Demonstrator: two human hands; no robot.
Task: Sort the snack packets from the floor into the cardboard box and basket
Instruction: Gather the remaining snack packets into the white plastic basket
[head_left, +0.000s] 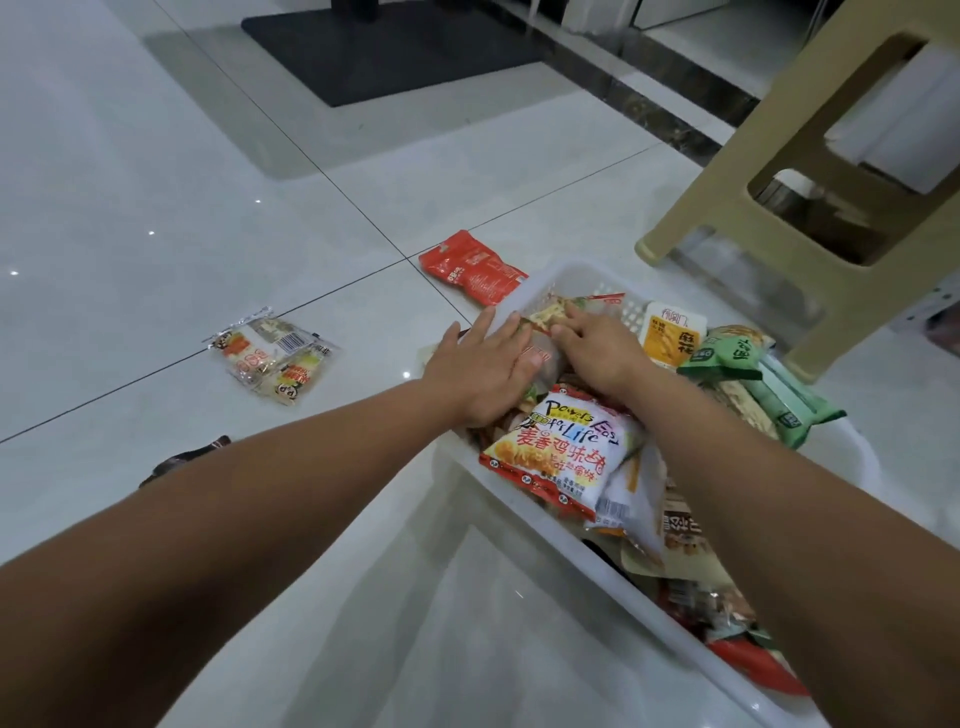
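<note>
Head view: white basket (545, 530) heaped full with assorted snack packets (558, 457)

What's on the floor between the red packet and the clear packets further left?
Nothing: the head view shows only bare floor tile and a dark grout line between the red packet and the clear packets.

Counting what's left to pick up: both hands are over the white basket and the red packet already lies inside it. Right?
Not quite. In the head view the red packet lies on the floor, just outside the far corner of the white basket, not inside it. The left hand and right hand are over the basket, as you say.
</note>
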